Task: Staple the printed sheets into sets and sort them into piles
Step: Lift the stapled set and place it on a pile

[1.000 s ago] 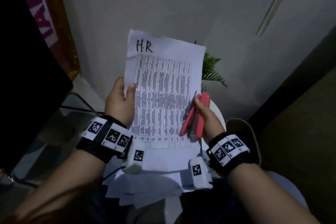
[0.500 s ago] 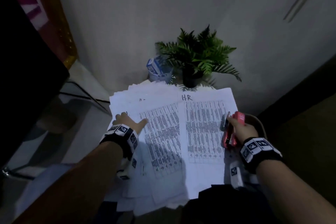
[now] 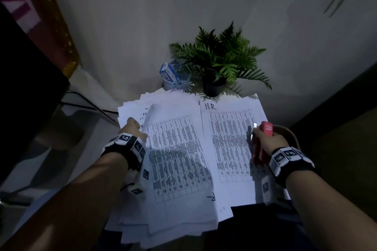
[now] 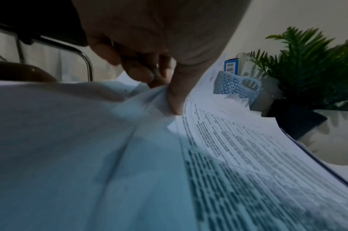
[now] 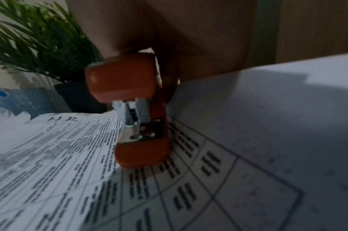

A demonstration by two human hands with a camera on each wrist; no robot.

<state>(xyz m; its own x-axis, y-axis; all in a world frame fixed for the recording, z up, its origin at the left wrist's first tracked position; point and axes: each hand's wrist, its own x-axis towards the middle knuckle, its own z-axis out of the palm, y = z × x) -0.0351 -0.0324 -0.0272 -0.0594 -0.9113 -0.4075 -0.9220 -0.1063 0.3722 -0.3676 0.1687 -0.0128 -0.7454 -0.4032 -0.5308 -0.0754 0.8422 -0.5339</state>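
**Me:** Head view first: my left hand (image 3: 133, 130) is at nine o'clock on the loose heap of printed sheets (image 3: 177, 161), and my right hand (image 3: 267, 140) sits at three o'clock beside the sheet marked HR (image 3: 230, 138).

**Colleague:** Why is the left hand curled over like that?

**Me:** Its fingers (image 4: 175, 100) are pinching the top sheet's upper left corner. The left wrist view shows the thumb pressing the paper into a ridge against the other fingertips. I judge that I am peeling one sheet off the heap, so I lift at a corner where the paper separates easily.

**Colleague:** And the right hand?

**Me:** Its fingers are wrapped round the red stapler (image 3: 263, 138), holding it nose-up near the HR sheet's right edge. The right wrist view shows the stapler's (image 5: 133, 109) mouth apart, with no paper between. I keep it in hand, I think, so it is ready once a set is gathered.

**Colleague:** Why are the sheets laid that way?

**Me:** The HR sheet lies flat at about two o'clock on the tabletop (image 3: 237, 92), overlapping the heap's right side. That looks like the start of a sorted pile, kept to the right so the unsorted heap stays under my left hand.

**Colleague:** Anything in the way?

**Me:** At twelve o'clock a potted fern (image 3: 220, 61) stands just beyond the papers, with a blue mesh basket (image 3: 176, 83) holding a small box (image 3: 168, 72) to its left. The far edges of the sheets reach nearly to both, so I cannot push the piles further.
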